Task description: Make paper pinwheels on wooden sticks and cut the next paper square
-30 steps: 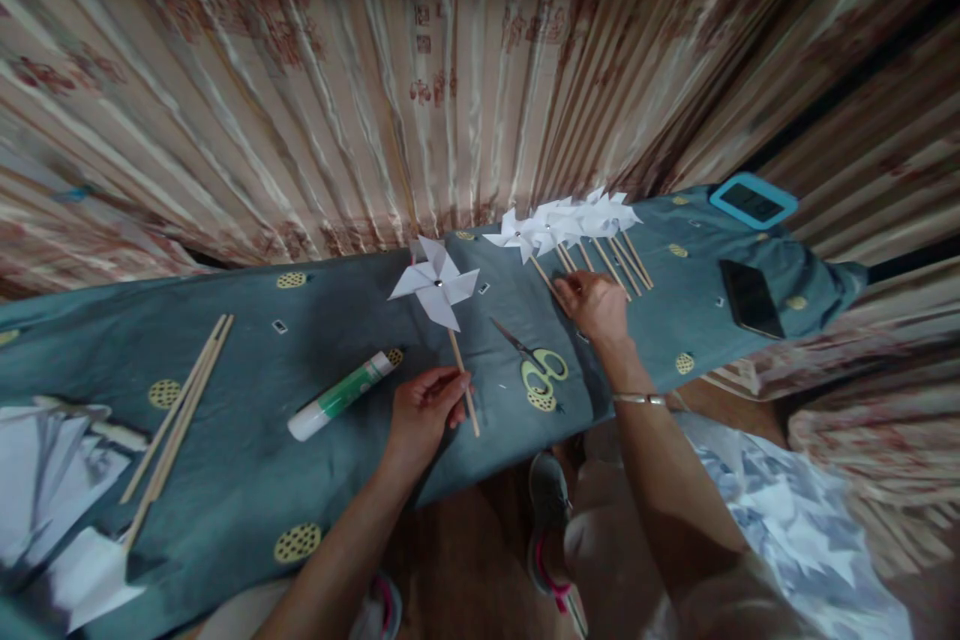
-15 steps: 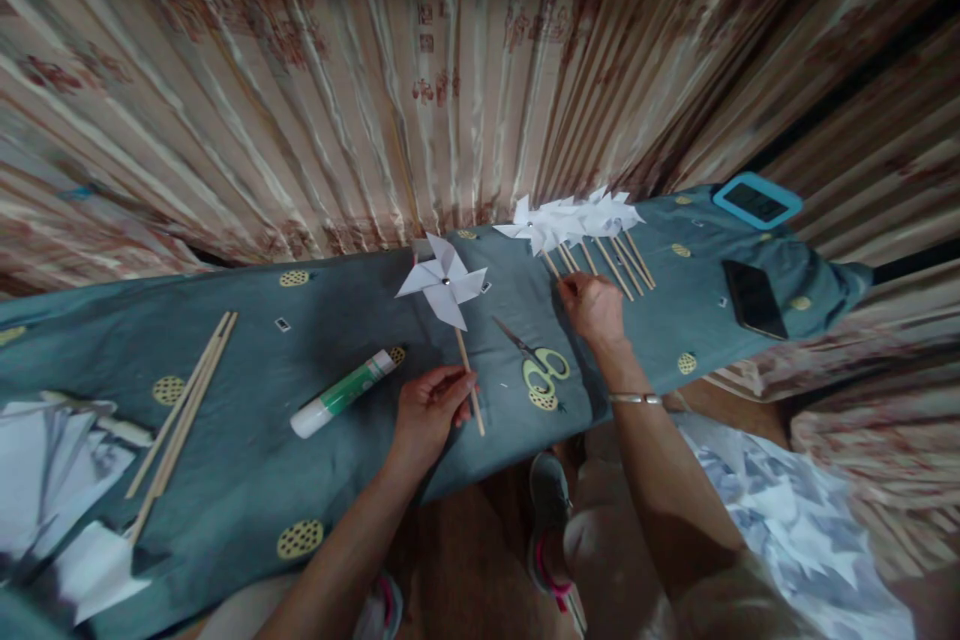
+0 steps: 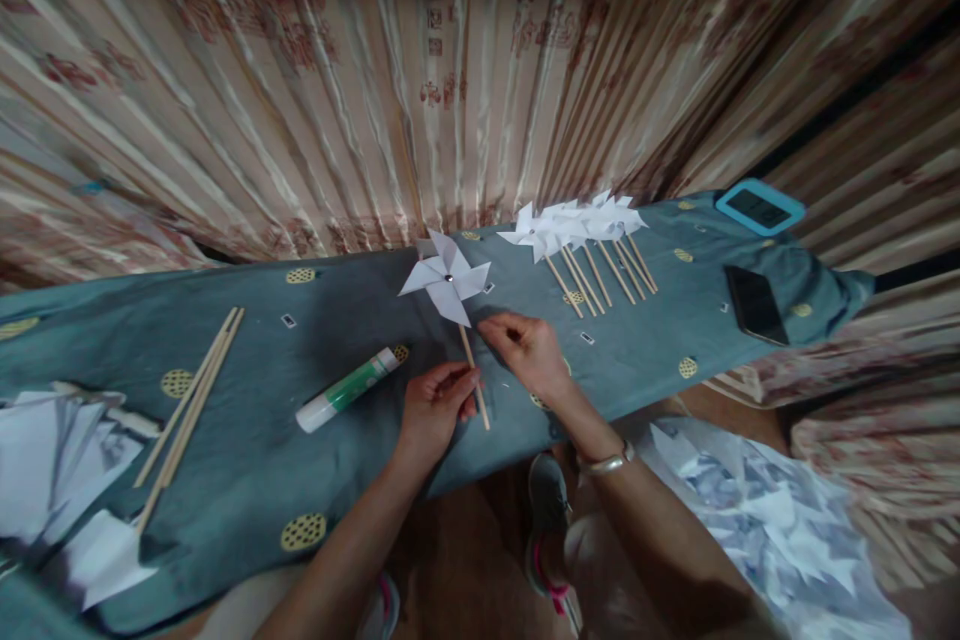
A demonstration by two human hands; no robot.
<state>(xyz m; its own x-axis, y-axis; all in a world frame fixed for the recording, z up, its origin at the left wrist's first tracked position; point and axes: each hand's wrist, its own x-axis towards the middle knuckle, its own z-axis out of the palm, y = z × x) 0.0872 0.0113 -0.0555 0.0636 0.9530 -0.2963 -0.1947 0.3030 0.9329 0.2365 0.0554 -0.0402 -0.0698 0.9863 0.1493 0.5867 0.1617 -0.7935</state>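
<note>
My left hand (image 3: 441, 410) is closed in a pinch on the lower wooden stick of a white paper pinwheel (image 3: 448, 277), whose blades meet at a small round pin. Just right of that stick is my right hand (image 3: 529, 355), fingers curled together, a little apart from the stick, with nothing visible in them. It covers the scissors almost wholly. Behind it, more white pinwheels (image 3: 577, 220) lie in a row, their sticks pointing toward me. A white and green glue stick (image 3: 349, 389) rests left of my left hand.
Loose wooden sticks (image 3: 196, 390) and a pile of white paper pieces (image 3: 60, 460) lie at the left. A blue-framed device (image 3: 760, 207) and a black phone (image 3: 755, 305) are at the right end. Below stands a clear bag (image 3: 780, 520) of white paper shapes. Curtains (image 3: 360, 70) hang behind.
My right hand has left the stick of the nearest pinwheel in the row and moved left, close to the pinwheel in my left hand. It now covers the scissors. The left hand keeps its grip.
</note>
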